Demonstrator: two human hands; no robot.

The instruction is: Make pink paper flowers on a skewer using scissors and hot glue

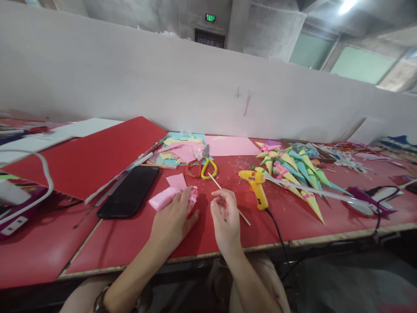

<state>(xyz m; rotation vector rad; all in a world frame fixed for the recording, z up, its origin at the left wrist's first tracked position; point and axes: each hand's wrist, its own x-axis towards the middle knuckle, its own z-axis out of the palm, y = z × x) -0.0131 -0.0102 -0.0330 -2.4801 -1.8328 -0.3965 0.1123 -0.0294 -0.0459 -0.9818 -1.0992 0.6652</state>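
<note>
My left hand [172, 219] lies over a pink roll of paper or ribbon [163, 198], its fingers stretched out and the thumb apart. A ruffled pink end [193, 195] shows beyond those fingertips. My right hand [226, 219] is closed, with curled fingers close to the thumb; whatever is in them, if anything, is hidden. A thin wooden stick [245, 218] passes behind it, and I cannot tell whether the fingers touch it. Scissors [208, 168] with one red and one yellow handle lie ahead of both hands. To the right rests a yellow glue gun [257, 187] with a clear glue stick.
On the left are a black phone [130, 191], a large red sheet [97, 152] and a purple power strip [19, 217]. Paper scraps [179, 148] and a pink sheet [231, 145] lie at the back. Several coloured paper cones [293, 167] are piled right. A white partition [195, 87] stands behind.
</note>
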